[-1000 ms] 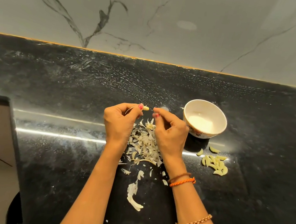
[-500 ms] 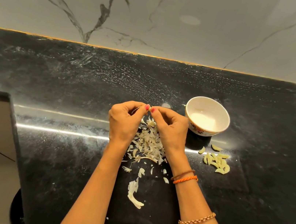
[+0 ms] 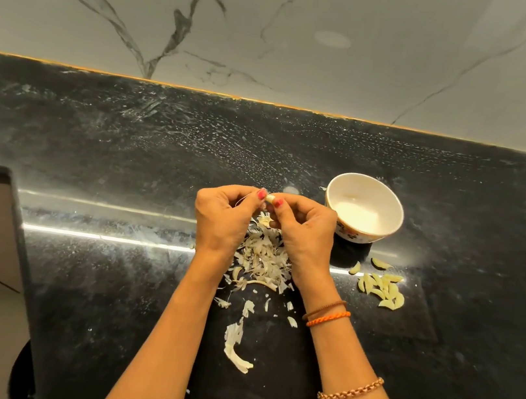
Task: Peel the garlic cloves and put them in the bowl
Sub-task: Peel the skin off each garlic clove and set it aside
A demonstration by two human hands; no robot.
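Nearest you on the black bench [image 3: 433, 378] lies one long strip of skin [image 3: 234, 345], with a few small scraps just beyond it. Past that sits a single heap of papery peelings [image 3: 261, 257], directly under your hands. Your left hand [image 3: 223, 217] and right hand [image 3: 305, 229] are raised together above the heap, thumbs and forefingers of both pinching one garlic clove [image 3: 269, 198] between them. So, as I read it, you are mid-peel on this clove; whether any skin still clings to it is too small to tell.

To your right, one cluster of pale peeled cloves [image 3: 381, 288] rests on the bench, roughly ten, too overlapped for a firm count. Beyond them stands one white bowl [image 3: 334, 189], just beside your right hand; what, if anything, lies in it cannot be made out.

Next you likely need to strip the last skin, let it fall on the heap, then carry the clove right to the bowl.
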